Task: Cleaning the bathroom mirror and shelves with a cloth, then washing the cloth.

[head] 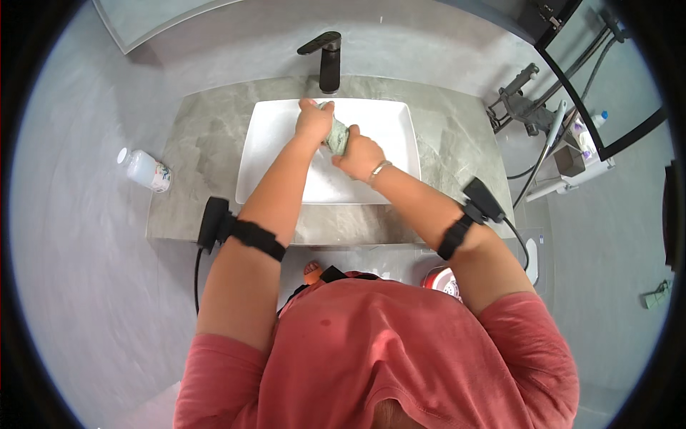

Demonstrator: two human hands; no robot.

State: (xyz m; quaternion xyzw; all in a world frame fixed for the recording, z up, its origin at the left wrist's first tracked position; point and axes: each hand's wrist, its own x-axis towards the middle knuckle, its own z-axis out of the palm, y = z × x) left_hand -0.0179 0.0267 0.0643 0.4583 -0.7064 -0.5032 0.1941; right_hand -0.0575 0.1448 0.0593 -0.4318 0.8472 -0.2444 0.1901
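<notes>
A bunched, pale green cloth [337,137] is stretched between my two hands, over the white rectangular sink [247,155]. My left hand [314,124] grips its upper end, near the sink's back rim. Lower and to the right, my right hand [362,155] is closed around the other end. A bracelet [379,170] circles my right wrist. Behind the sink rises a black single-lever faucet [329,64], its spout above the back rim. Whether water runs from it cannot be made out.
The sink sits on a grey marbled countertop [206,145]. A white-capped translucent bottle [144,169] stands at its left edge. To the right are shower fittings [528,107], a hose, a shelf with bottles [581,161] and a black-framed cabinet door [573,96]. A red-and-white bucket [444,281] is below.
</notes>
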